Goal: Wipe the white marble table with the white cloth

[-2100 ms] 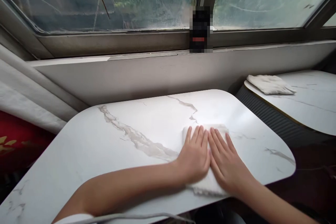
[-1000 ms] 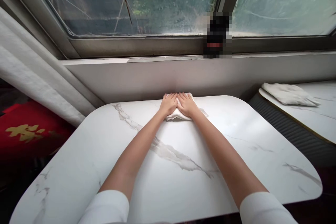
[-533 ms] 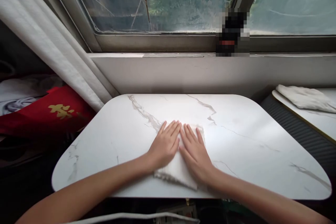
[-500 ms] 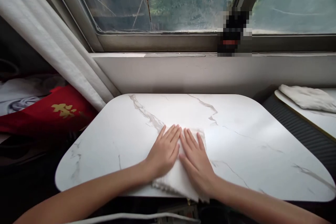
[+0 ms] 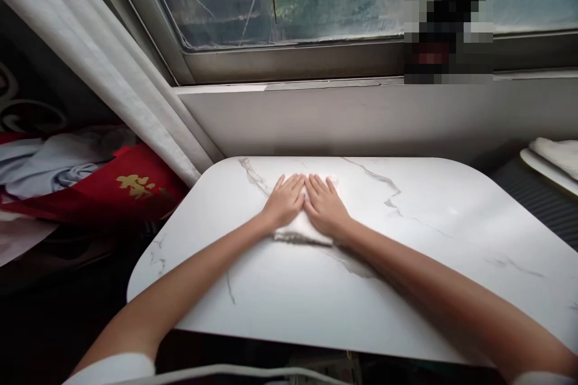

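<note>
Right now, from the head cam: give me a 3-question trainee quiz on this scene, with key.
1. True or false: both hands lie flat, side by side, on the white cloth.
2. Multiple choice: where on the table is the cloth? A) at the near edge B) toward the far edge, by the wall under the window C) hanging off the right side
3. Fill in: left of the table, beside the curtain, lies a ___ fabric with gold marks.

Key
1. True: the left hand and right hand press the cloth, fingers extended.
2. B
3. red
</note>
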A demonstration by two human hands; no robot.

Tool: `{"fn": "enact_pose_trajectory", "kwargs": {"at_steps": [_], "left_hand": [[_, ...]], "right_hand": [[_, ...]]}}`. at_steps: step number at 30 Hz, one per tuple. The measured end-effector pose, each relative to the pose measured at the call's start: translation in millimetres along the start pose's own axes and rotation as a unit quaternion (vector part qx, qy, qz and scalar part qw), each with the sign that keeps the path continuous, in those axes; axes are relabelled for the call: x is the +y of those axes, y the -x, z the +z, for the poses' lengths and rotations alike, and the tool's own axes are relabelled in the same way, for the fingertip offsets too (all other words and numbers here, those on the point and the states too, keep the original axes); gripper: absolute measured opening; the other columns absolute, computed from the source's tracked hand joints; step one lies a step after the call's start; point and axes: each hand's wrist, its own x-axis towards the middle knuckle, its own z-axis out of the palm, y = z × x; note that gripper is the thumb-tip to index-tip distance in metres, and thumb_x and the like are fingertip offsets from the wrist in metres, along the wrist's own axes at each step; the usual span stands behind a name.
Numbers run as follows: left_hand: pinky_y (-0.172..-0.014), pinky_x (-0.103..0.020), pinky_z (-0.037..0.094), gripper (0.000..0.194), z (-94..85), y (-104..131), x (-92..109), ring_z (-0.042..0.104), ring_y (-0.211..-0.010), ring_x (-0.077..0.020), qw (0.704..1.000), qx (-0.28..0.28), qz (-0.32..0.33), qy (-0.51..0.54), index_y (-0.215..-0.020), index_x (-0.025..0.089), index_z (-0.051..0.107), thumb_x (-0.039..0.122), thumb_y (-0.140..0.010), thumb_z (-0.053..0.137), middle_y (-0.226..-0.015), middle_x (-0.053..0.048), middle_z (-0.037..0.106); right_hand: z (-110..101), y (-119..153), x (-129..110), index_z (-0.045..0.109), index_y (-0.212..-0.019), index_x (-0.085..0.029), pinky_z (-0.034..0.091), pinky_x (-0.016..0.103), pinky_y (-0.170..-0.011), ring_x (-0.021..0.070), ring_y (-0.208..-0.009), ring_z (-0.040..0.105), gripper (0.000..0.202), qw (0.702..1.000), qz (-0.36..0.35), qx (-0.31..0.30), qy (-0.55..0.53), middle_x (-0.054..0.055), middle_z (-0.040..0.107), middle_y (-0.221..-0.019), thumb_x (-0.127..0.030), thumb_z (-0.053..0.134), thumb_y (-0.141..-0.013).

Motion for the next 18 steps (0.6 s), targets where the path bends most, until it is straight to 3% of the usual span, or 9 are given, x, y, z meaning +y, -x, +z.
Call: {"fn": "enact_pose_trajectory", "kwargs": {"at_steps": [4, 8, 13, 18], "left_hand": [[-0.113, -0.038, 0.012, 0.049, 5.6, -67.7, -44.5, 0.026, -0.135, -0.0157, 1.000, 0.001, 0.007, -0.009, -0.139, 0.011, 0.034, 0.023, -0.094, 0.023, -0.145, -0.008, 0.035], [-0.112, -0.038, 0.015, 0.047, 6.7, -92.0, -73.7, 0.030, -0.134, -0.0167, 0.999, 0.015, 0.016, -0.038, -0.137, 0.010, 0.038, 0.021, -0.093, 0.024, -0.144, -0.009, 0.038], [-0.111, -0.043, 0.017, 0.047, 7.1, -77.3, -83.9, 0.029, -0.134, -0.0206, 0.998, 0.045, -0.006, -0.049, -0.136, 0.009, 0.038, 0.019, -0.092, 0.024, -0.143, -0.013, 0.037], [-0.111, -0.045, 0.019, 0.048, -1.4, -19.1, -75.6, 0.024, -0.136, -0.0223, 0.997, 0.067, 0.006, -0.030, -0.136, 0.007, 0.038, 0.022, -0.092, 0.024, -0.146, -0.014, 0.031]], "right_hand": [[12.4, -69.8, 18.6, 0.027, -0.141, 0.001, 0.008, 0.044, -0.112, 0.0254, -0.138, 0.017, 0.057, 0.997, 0.047, 0.042, 0.039, 0.018, 0.025, -0.148, -0.025, 0.028, -0.091], [20.5, -105.6, 17.6, 0.031, -0.139, 0.002, 0.010, 0.044, -0.111, 0.0263, -0.137, 0.021, 0.055, 0.993, 0.070, 0.080, 0.045, 0.019, 0.031, -0.146, -0.024, 0.029, -0.090], [21.7, -110.7, 7.2, 0.032, -0.139, 0.001, 0.010, 0.042, -0.111, 0.0249, -0.136, 0.023, 0.055, 0.996, 0.034, 0.074, 0.025, 0.018, 0.032, -0.146, -0.025, 0.031, -0.090], [15.7, -69.8, -22.1, 0.029, -0.140, 0.001, 0.004, 0.046, -0.112, 0.0247, -0.140, 0.007, 0.057, 0.998, -0.016, 0.056, 0.001, 0.019, 0.022, -0.149, -0.030, 0.031, -0.092]]}}
